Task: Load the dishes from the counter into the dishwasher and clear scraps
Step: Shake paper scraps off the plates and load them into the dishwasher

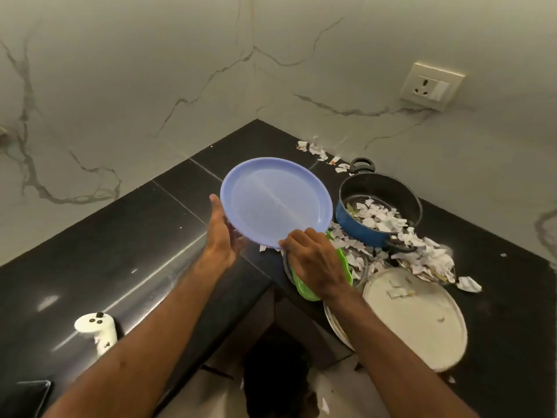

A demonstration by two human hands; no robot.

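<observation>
Right fingers (297, 236): curling over the near rim of the blue plate (275, 203) and pinching it, probably because that edge is carrying the weight.
Left thumb (215, 203): lying along the plate's left rim. The other fingers are hiding behind the plate and seem to be bracing its back.
Right hand (315, 262): gripping from below and hovering over a green dish (304, 289).
Left hand (224, 236): gripping the opposite side, so the plate is being steadied at two points.
Blue plate: being held in the air above the counter (135, 236), tilted with its face toward the camera. It is looking free of scraps, so the tilt may be serving as an inspection or a shake-off.
Green dish: sitting on a glass bowl (361, 263), directly under the plate's low edge.
Paper scraps (376, 218): filling the blue pot (358, 226) and spilling beside it. A few are lying on the white plate (422, 324).
Dishwasher: not showing here, so the plate is likely waiting to be carried there.
Controller (98, 328): resting well apart on the left.
</observation>
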